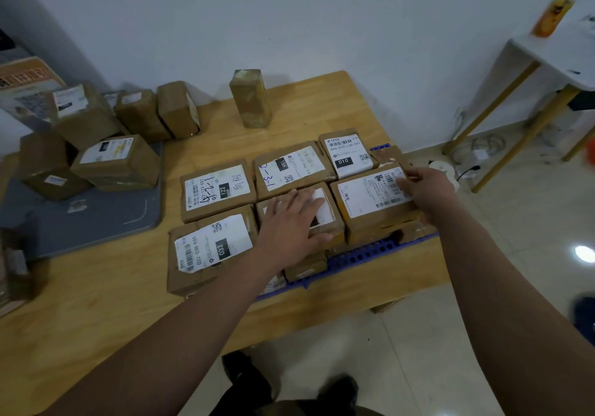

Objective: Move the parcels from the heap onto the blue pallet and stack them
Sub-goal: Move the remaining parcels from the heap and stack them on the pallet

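Several brown cardboard parcels with white labels lie packed side by side on the blue pallet [363, 256] at the middle of the wooden table [106, 290]. My left hand [291, 222] rests flat, fingers straight, on the middle front parcel [328, 222]. My right hand [425, 185] holds the far right edge of the front right parcel [370, 199], fingers curled over its corner. The heap of parcels [96, 145] sits at the left on a grey mat [80, 222]. One parcel [251, 98] stands upright at the back of the table.
A white wall runs behind the table. To the right stands a white side table [553, 58] with wooden legs and an orange bottle on it. Cables and a white socket lie on the tiled floor beneath. More boxes sit at the far left edge.
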